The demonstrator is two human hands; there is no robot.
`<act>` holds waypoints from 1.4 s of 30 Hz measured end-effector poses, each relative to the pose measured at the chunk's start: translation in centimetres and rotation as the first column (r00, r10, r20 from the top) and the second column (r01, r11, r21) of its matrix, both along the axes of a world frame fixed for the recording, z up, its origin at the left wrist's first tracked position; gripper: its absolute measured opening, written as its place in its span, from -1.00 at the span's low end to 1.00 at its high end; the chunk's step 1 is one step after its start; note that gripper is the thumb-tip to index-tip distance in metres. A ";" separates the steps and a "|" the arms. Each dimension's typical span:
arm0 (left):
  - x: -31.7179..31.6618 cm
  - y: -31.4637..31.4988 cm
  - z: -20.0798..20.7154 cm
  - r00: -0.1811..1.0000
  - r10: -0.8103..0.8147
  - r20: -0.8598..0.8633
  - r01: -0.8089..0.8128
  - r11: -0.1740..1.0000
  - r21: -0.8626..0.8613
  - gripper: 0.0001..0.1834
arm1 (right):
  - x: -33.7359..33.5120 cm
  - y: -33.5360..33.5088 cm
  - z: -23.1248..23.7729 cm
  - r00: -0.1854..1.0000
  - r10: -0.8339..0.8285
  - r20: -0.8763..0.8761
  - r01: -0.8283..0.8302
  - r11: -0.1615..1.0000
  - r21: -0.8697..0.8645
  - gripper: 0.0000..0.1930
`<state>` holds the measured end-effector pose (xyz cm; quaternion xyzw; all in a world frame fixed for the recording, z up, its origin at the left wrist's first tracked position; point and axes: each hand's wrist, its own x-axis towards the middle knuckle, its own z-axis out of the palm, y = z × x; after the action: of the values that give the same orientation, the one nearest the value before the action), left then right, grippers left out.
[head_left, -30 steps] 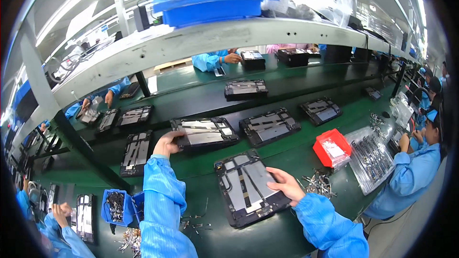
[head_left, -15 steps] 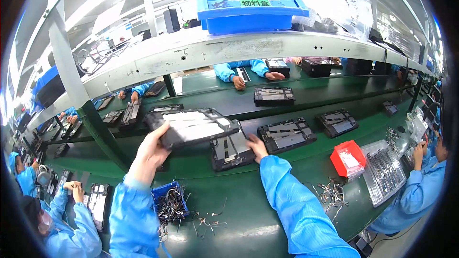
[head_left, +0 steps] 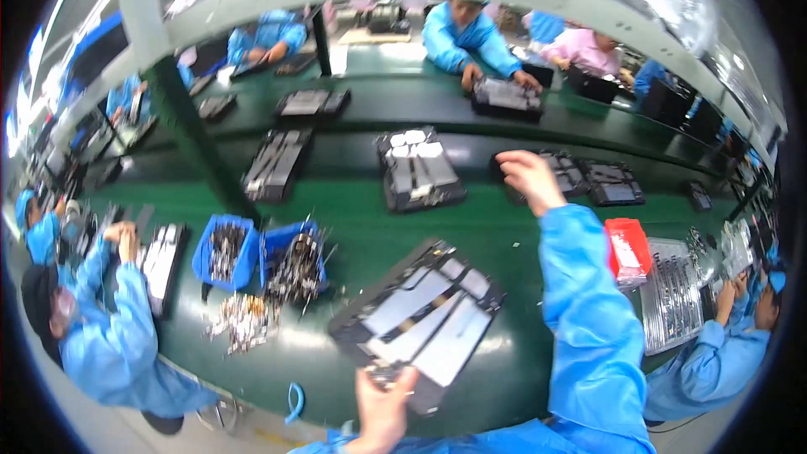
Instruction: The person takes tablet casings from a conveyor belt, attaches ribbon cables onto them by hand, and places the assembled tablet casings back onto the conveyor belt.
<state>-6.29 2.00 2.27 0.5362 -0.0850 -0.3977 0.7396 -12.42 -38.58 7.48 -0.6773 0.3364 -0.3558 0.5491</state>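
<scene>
My left hand [head_left: 382, 410] grips the near edge of a black rectangular electronic device [head_left: 433, 307] with pale grey panels and black strips. It is tilted over the near part of the green bench and slightly blurred. Farther off on the right, my right hand [head_left: 531, 178] reaches over the left end of another such device [head_left: 561, 170]. Its fingers are stretched out and hold nothing that I can make out. One more device [head_left: 419, 170], with white patches at its far end, lies between the two, and another [head_left: 279, 164] lies to its left.
Two blue bins [head_left: 225, 252] of small metal parts stand on the left, with loose parts [head_left: 244, 322] before them. A red bin [head_left: 627, 250] and a clear tray [head_left: 672, 298] are at the right. A green post [head_left: 192, 139] rises at left. Co-workers sit on both sides and opposite.
My left hand has brought a device down toward me. My right hand has moved away from the middle device, to the far right. The view has shifted, showing more of the bench.
</scene>
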 end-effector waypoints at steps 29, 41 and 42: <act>12.8 -2.7 4.2 0.166 -0.335 0.927 0.253 0.923 0.289 -0.77 | 4.7 19.0 1.7 0.859 0.424 -0.286 -0.504 0.801 -0.324 -0.90; 4.9 -6.3 6.8 0.328 -0.879 0.346 0.905 0.397 0.152 -0.62 | -5.2 22.2 2.9 0.966 0.257 0.041 -0.259 0.965 0.038 -0.81; 4.5 -6.3 7.1 0.376 -0.866 0.329 0.891 0.435 0.128 -0.62 | -6.2 22.9 3.2 0.987 0.132 -0.090 -0.156 0.919 -0.363 -0.74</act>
<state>-1.75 -4.31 9.34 0.4429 -0.4988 -0.6246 0.4061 -18.66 -15.71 10.63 -0.8023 0.2304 -0.3493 0.4257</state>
